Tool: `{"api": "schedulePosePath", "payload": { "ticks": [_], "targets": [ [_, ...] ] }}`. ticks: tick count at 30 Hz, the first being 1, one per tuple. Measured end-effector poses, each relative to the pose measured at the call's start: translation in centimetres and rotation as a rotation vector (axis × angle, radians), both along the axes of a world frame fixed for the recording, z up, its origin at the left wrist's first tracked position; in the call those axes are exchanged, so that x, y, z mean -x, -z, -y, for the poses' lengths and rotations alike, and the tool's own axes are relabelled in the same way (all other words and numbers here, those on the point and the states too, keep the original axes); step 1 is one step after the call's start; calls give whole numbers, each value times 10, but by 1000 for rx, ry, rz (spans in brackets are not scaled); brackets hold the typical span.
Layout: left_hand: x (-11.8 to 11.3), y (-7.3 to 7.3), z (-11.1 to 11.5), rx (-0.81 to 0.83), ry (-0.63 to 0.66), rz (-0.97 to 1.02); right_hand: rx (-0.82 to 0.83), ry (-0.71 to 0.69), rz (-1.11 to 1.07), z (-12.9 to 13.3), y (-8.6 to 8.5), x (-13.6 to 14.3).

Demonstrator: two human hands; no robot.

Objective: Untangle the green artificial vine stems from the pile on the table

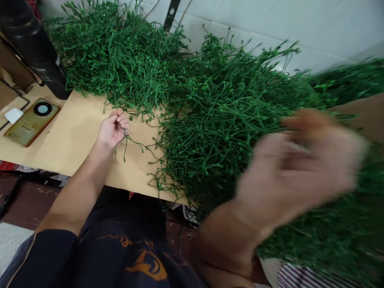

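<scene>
— What have you got there?
— My left hand [113,129] is curled shut on one green sprig [132,143] at the table [75,140] edge of the pile [210,120]. My right hand [300,168] is blurred; grip unclear. I'd pull slowly so nothing tangles.

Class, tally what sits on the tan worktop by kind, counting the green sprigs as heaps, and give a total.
Heaps of green plastic sprigs: 2, a far heap and a near heap
Phones: 1, the gold phone
Black bottles: 1, the black bottle
Total: 4
</scene>
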State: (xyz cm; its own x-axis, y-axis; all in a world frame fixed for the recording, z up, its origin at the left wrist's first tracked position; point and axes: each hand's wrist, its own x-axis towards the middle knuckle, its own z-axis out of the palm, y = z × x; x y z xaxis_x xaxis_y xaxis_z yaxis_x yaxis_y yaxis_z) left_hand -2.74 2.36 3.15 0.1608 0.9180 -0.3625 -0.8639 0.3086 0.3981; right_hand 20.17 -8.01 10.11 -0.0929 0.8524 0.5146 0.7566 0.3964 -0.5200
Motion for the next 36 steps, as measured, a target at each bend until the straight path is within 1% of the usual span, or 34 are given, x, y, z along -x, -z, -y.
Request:
{"api": "schedulePosePath", "payload": {
  "ticks": [1, 2, 4, 5, 6, 7, 9, 10, 12, 15, 19, 21, 23, 25, 27, 30, 33, 34, 35, 36],
  "targets": [
    [0, -1, 1, -11, -11, -9, -64, 143, -66, -5, 12, 17],
    [0, -2, 2, -20, -22, -20, -18, 115, -81, -11, 26, 35],
    [-1, -4, 4, -31, -29, -47, 249, -111, -118, -27, 57, 66],
    [-1, -5, 4, -30, -26, -66, 376, -206, -166, -34, 72, 79],
    [-2, -6, 5, -27, -19, -87, 482, -270, -234, -41, 84, 89],
    [-2, -6, 5, -23, -11, -106, 563, -311, -304, -46, 94, 98],
    [-6, -8, 5, -23, 5, -132, 662, -332, -427, -52, 105, 109],
    [-8, -8, 5, -28, 14, -138, 683, -326, -467, -53, 106, 113],
    [-12, -10, 5, -36, 44, -140, 696, -301, -492, -53, 103, 117],
    [-15, -12, 9, -23, 85, -136, 712, -293, -437, -52, 94, 117],
    [-11, -15, 11, -32, 30, -122, 756, -359, -344, -51, 88, 111],
    [-7, -14, 10, -53, 7, -120, 743, -391, -307, -47, 86, 106],
    [-4, -12, 7, -85, 12, -120, 711, -388, -263, -42, 83, 102],
    [-2, -8, 4, -104, 36, -134, 671, -341, -175, -36, 78, 100],
    [-3, -3, 3, -91, 59, -168, 633, -294, -36, -31, 72, 100],
    [-8, 2, 3, -54, 70, -227, 614, -288, 161, -27, 65, 100],
    [-11, 3, 3, -22, 81, -272, 618, -273, 257, -16, 60, 98],
    [-10, 2, 1, -4, 68, -288, 610, -290, 269, -9, 57, 98],
    [-7, 2, -1, 23, 27, -307, 581, -351, 270, -1, 54, 97],
    [-2, 0, -3, 51, -40, -328, 532, -464, 261, 9, 50, 96]
  ]
}}
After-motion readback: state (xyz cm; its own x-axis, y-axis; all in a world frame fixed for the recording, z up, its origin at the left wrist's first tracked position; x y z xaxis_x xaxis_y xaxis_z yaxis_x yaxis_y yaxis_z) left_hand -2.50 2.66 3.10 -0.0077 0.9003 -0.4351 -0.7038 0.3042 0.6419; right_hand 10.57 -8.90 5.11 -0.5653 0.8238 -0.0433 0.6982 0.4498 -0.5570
